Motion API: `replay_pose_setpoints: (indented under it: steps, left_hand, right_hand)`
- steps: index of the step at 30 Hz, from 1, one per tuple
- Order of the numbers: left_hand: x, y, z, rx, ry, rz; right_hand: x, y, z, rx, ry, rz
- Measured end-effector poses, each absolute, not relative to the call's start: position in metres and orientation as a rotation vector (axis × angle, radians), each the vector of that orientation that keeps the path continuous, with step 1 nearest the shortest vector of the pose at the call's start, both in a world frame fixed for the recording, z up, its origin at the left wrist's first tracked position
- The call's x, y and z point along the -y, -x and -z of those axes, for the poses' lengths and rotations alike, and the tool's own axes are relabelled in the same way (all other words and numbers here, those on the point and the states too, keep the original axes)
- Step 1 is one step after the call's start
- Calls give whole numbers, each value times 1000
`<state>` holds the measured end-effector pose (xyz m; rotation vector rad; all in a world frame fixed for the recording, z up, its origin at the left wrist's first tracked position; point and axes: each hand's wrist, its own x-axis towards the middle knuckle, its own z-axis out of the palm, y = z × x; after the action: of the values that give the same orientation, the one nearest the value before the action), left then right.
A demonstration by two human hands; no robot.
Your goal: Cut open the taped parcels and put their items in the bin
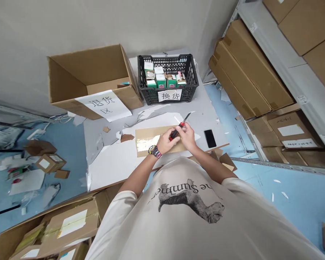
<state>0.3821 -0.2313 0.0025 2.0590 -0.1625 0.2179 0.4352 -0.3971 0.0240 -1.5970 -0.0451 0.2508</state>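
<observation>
Your T-shirt (189,202) fills the foreground. Your left hand (164,142) and right hand (186,136) meet on a red knife (176,131), fingers curled round its handle, it seems, above a taped cardboard sheet (144,135), with no cut showing yet.

Utility knife (175,131): glossy plastic handle, metal blade. Cardboard sheet (148,130) matt.

Pale wall (97,25), blue floor (300,206), white metal shelving (287,61)
</observation>
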Motion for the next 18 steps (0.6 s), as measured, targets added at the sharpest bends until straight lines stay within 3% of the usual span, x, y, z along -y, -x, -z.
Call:
replay_pose_setpoints:
  steps: [6,12,18]
  left_hand:
    - [187,-334,-10,-178,-1927,-344]
    - [111,-268,14,-645,-1800,-508]
    - [103,-249,43,-678,-1657,-279]
  right_hand:
    - [339,-401,-19,470,1925,-238]
    - [322,-360,-3,1003,2396,-192]
    - [333,-371,5,1261,2552,-235]
